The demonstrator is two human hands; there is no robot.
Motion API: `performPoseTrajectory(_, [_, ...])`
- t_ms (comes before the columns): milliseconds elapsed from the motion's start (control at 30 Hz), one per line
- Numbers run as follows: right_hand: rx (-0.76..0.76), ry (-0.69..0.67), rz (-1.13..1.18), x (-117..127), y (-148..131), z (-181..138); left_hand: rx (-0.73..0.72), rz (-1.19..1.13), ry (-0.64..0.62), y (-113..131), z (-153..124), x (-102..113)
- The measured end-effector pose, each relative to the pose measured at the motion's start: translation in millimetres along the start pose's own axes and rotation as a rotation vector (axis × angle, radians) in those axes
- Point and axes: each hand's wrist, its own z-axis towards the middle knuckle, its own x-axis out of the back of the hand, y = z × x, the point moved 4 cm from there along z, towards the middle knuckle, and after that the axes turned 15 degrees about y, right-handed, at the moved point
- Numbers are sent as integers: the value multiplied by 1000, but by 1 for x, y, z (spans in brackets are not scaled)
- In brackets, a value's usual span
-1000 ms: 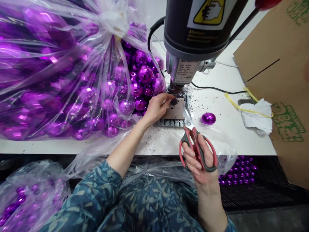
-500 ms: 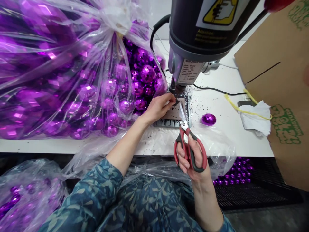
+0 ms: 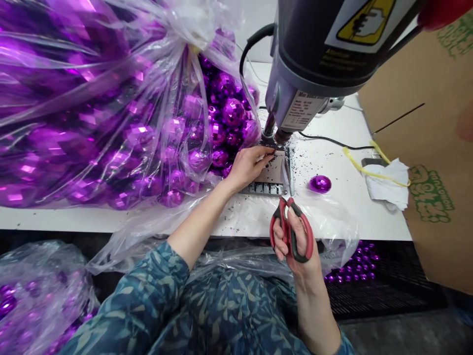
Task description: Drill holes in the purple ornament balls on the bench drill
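Note:
My left hand (image 3: pixel 249 165) rests on the metal plate (image 3: pixel 271 175) under the drill press (image 3: pixel 325 54), fingertips pinched together near the spindle on something too small to make out. My right hand (image 3: pixel 295 241) grips red and grey scissors (image 3: pixel 290 222), blades closed and pointing up along the plate's right edge. Dark shavings lie scattered over the plate and the white table (image 3: pixel 332 212). A single purple faceted ball (image 3: pixel 320 183) sits on the table to the right of the plate.
A large clear plastic bag of purple faceted balls (image 3: pixel 111 108) fills the table's left side. A cardboard box (image 3: pixel 432 148) stands at right, with a white cloth (image 3: pixel 388 182) and yellow cord beside it. More bagged balls (image 3: pixel 354 266) lie below the table.
My right hand brought the scissors left and up toward the plate, and their handles closed. My left hand stayed at the spindle, its fingers shifting slightly.

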Motion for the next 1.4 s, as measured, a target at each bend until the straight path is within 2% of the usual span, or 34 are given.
performPoseTrajectory(233, [39, 35, -41, 1, 1, 2, -45, 50, 151, -2, -5, -7])
performPoseTrajectory(433, [35, 33, -59, 2, 2, 5, -102, 137, 168, 4, -7, -5])
performPoseTrajectory(733, [53, 60, -66, 4, 6, 9, 14, 136, 191, 4, -9, -6])
performPoseTrajectory(900, [62, 60, -67, 6, 7, 8, 33, 55, 162, 2, -9, -12])
performPoseTrajectory(1233, [66, 66, -65, 6, 6, 7, -15, 215, 61, 5, -5, -8])
performPoseTrajectory(1400, [50, 66, -55, 3, 6, 6, 64, 56, 50, 2, -6, -5])
